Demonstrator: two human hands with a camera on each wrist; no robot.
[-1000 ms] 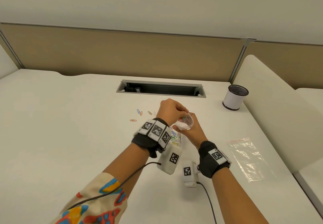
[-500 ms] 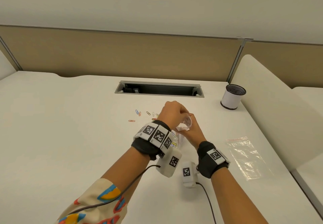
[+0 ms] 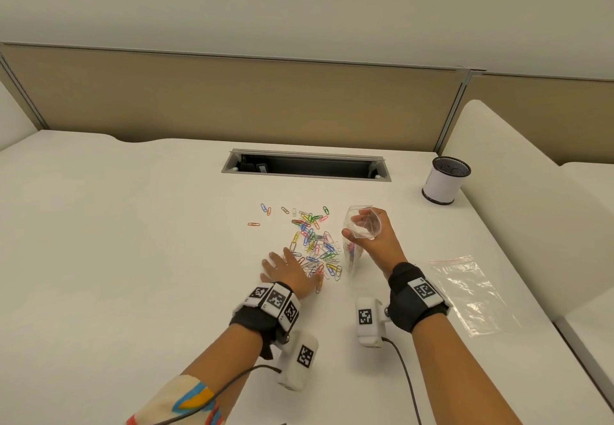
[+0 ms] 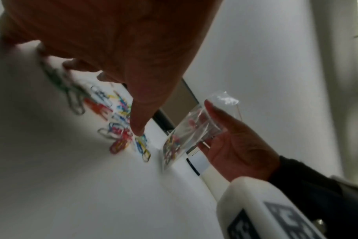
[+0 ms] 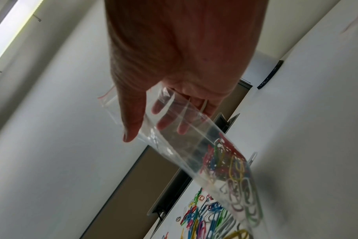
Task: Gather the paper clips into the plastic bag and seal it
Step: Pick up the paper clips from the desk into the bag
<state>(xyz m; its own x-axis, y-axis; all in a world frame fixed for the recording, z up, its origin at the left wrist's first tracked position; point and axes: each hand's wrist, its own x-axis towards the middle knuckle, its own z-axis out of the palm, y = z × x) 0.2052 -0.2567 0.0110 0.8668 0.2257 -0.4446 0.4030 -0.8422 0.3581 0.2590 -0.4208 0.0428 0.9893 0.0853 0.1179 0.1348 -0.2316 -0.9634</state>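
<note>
Several coloured paper clips lie in a loose pile on the white desk. My left hand rests at the pile's near left edge with fingers spread, touching the clips. My right hand holds a clear plastic bag upright just right of the pile. Its mouth is held open by thumb and fingers. The bag hangs down to the desk with several clips in its bottom. The left wrist view shows the bag beside my thumb.
A second clear bag with a red strip lies flat at the right. A white mesh-topped cup stands at the back right. A cable slot opens behind the pile. A white divider bounds the right side.
My left hand has left the bag's mouth and dropped down-left onto the clip pile. The right hand has carried the bag a little to the right, uncovering the pile.
</note>
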